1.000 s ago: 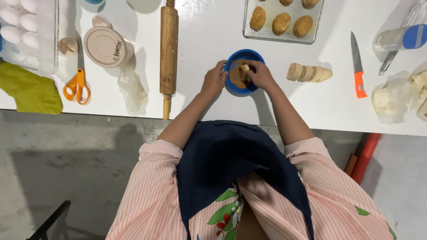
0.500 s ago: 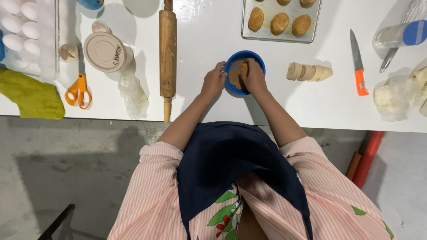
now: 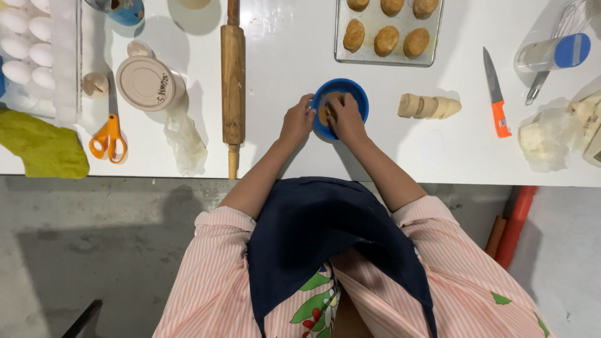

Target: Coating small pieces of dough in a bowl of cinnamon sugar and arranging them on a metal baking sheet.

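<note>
At surface edge, both hands together over blue bowl (image 3: 340,107): left hand (image 3: 297,121) steadies rim, right hand (image 3: 343,117) presses dough piece (image 3: 325,112) inside. Rolling pin (image 3: 233,81) left of bowl, baking tray (image 3: 389,31) beyond it.

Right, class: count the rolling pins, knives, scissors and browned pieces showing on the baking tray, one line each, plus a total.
Rolling pin: 1
Knife: 1
Scissors: 1
Browned pieces: 6
Total: 9
</note>
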